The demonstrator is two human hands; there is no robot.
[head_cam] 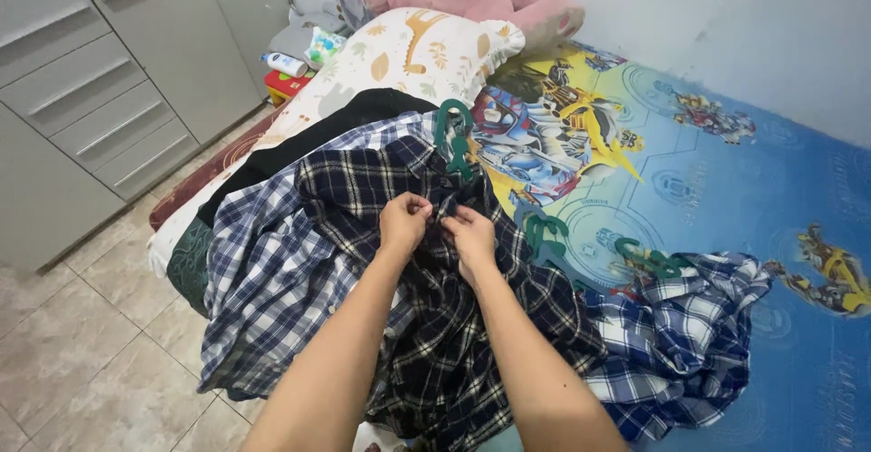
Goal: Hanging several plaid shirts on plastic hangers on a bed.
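Dark plaid shirt (pixel 435 325) on a green hanger (pixel 454 139), lying on the bed (pixel 726 180).
Left hand (pixel 404 221) and right hand (pixel 472 234) pinch its front placket, fingers narrow.

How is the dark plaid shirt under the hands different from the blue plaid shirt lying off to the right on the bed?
The dark plaid shirt is black with thin pale lines; the blue plaid shirt is bright blue and white. The dark one lies spread flat on the pile, both hands, left hand and right hand, pinching its front; the blue one lies crumpled and untouched. Both have a green hanger at the collar.
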